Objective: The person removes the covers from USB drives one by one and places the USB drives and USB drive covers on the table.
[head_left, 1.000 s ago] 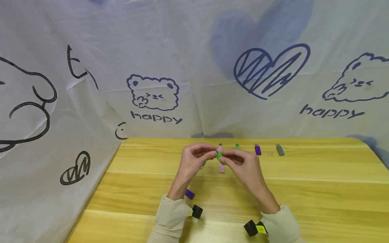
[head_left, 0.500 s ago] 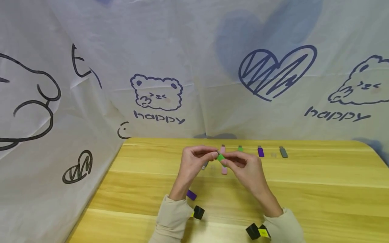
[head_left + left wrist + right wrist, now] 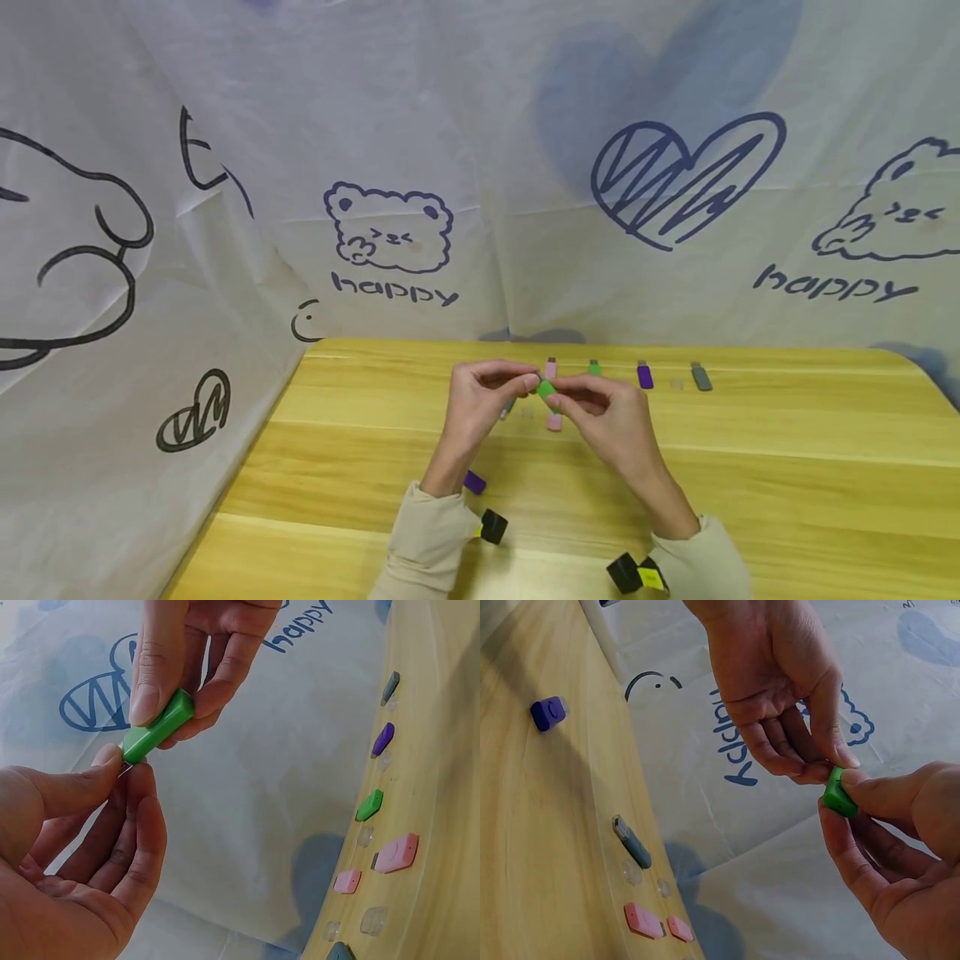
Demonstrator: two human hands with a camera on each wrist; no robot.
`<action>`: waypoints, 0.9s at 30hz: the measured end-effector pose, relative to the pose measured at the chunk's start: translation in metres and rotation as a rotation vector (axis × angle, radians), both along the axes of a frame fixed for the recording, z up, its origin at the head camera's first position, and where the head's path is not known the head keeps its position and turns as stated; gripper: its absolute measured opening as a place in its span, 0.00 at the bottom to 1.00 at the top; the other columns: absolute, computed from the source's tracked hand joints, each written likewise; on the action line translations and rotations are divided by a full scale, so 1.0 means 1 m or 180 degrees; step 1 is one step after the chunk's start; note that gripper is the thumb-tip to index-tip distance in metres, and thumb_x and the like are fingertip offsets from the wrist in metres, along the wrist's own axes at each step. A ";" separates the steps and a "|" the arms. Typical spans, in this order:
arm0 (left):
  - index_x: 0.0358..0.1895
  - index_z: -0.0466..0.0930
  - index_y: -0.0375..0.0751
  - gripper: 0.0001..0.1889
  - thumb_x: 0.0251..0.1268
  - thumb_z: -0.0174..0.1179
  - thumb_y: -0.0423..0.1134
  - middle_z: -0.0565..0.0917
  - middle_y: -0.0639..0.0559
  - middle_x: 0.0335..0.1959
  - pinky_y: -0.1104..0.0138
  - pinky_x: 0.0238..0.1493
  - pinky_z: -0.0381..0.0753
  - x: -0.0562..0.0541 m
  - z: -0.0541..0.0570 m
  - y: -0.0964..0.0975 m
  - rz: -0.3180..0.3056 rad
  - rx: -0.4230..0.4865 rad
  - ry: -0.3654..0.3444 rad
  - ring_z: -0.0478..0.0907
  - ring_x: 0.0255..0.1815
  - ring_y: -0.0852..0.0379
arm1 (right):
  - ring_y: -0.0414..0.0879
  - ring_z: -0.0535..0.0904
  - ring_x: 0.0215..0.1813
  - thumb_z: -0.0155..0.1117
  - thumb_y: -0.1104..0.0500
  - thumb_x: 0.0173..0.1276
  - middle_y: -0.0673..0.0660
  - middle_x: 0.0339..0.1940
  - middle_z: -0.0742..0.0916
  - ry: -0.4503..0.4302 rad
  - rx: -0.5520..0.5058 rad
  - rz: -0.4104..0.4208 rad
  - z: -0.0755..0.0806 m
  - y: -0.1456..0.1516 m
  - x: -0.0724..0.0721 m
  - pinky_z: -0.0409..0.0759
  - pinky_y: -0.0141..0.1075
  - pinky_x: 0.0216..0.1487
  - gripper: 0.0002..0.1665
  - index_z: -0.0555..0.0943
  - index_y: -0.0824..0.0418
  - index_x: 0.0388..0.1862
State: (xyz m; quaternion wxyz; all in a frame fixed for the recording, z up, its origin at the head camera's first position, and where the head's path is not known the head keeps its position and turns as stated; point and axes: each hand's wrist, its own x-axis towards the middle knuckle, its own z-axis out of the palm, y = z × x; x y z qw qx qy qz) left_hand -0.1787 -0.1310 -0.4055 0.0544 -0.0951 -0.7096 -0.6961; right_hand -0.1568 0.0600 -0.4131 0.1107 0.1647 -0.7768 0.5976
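A green USB flash drive (image 3: 159, 726) is held in the air between both hands above the table. My right hand (image 3: 611, 417) pinches its green body between thumb and fingers. My left hand (image 3: 476, 404) pinches the connector end with thumb and forefinger. In the left wrist view a small clear or shiny piece shows at that end, mostly hidden by the fingertips. The right wrist view shows the drive's green butt end (image 3: 838, 801) between the right thumb and fingers.
On the wooden table (image 3: 787, 483) lie pink drives (image 3: 396, 853), another green drive (image 3: 370, 805), purple drives (image 3: 645, 375) (image 3: 549, 712) and grey drives (image 3: 701, 377) (image 3: 632, 842). Small clear caps (image 3: 373, 921) lie among them. A printed white cloth (image 3: 525, 208) hangs behind and at the left.
The head view has shifted slightly, so everything appears a little further right. Both hands keep the same pinch on the green USB flash drive, with hardly any movement.
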 end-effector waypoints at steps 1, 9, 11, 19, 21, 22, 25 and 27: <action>0.42 0.89 0.29 0.08 0.64 0.72 0.32 0.90 0.41 0.38 0.65 0.41 0.87 0.000 0.001 -0.002 0.0048 0.0057 0.0018 0.88 0.35 0.54 | 0.52 0.90 0.42 0.74 0.68 0.65 0.61 0.41 0.91 -0.0024 0.0014 -0.0006 0.000 0.000 0.000 0.86 0.30 0.43 0.09 0.89 0.68 0.44; 0.41 0.89 0.26 0.06 0.63 0.70 0.27 0.90 0.39 0.37 0.62 0.43 0.88 -0.002 0.005 -0.028 0.0430 0.0379 0.0137 0.88 0.32 0.54 | 0.53 0.90 0.43 0.74 0.70 0.64 0.62 0.41 0.90 -0.0180 0.0044 0.0027 0.000 0.003 -0.001 0.86 0.30 0.42 0.09 0.89 0.69 0.43; 0.43 0.88 0.26 0.07 0.65 0.70 0.28 0.90 0.39 0.39 0.61 0.44 0.88 -0.003 0.005 -0.029 0.0283 0.0299 0.0111 0.88 0.34 0.54 | 0.52 0.89 0.43 0.74 0.69 0.65 0.61 0.42 0.90 -0.0185 0.0064 0.0008 0.001 0.005 -0.001 0.86 0.29 0.43 0.09 0.89 0.68 0.44; 0.45 0.87 0.27 0.07 0.67 0.68 0.28 0.90 0.38 0.39 0.62 0.42 0.88 -0.005 0.003 -0.024 0.0084 0.0053 0.0085 0.88 0.36 0.52 | 0.51 0.85 0.47 0.70 0.66 0.71 0.61 0.47 0.88 -0.0293 0.0152 -0.0112 0.001 0.025 -0.008 0.85 0.27 0.45 0.14 0.86 0.67 0.54; 0.45 0.87 0.27 0.08 0.68 0.67 0.28 0.89 0.37 0.40 0.64 0.41 0.88 -0.006 0.002 -0.024 0.0063 0.0002 0.0089 0.88 0.37 0.53 | 0.50 0.85 0.47 0.69 0.66 0.71 0.62 0.48 0.88 -0.0346 0.0192 -0.0219 -0.002 0.032 -0.011 0.85 0.27 0.44 0.14 0.86 0.67 0.54; 0.46 0.88 0.27 0.08 0.69 0.66 0.28 0.89 0.37 0.40 0.64 0.42 0.88 -0.006 0.001 -0.024 0.0052 -0.0014 0.0089 0.88 0.37 0.53 | 0.49 0.85 0.46 0.69 0.65 0.72 0.63 0.48 0.87 -0.0375 0.0217 -0.0283 -0.003 0.036 -0.013 0.85 0.27 0.44 0.14 0.86 0.68 0.54; 0.46 0.88 0.28 0.08 0.69 0.66 0.28 0.89 0.37 0.41 0.65 0.42 0.87 -0.006 -0.001 -0.024 0.0041 -0.0057 0.0089 0.88 0.38 0.51 | 0.42 0.85 0.45 0.69 0.64 0.72 0.63 0.50 0.88 -0.0455 0.0262 -0.0448 -0.007 0.044 -0.018 0.84 0.25 0.44 0.14 0.85 0.68 0.54; 0.46 0.88 0.28 0.08 0.69 0.66 0.29 0.89 0.38 0.41 0.65 0.42 0.87 -0.006 -0.001 -0.024 0.0040 -0.0077 0.0093 0.88 0.38 0.50 | 0.37 0.85 0.44 0.69 0.63 0.72 0.64 0.51 0.87 -0.0488 0.0240 -0.0495 -0.009 0.048 -0.020 0.83 0.24 0.44 0.14 0.85 0.68 0.54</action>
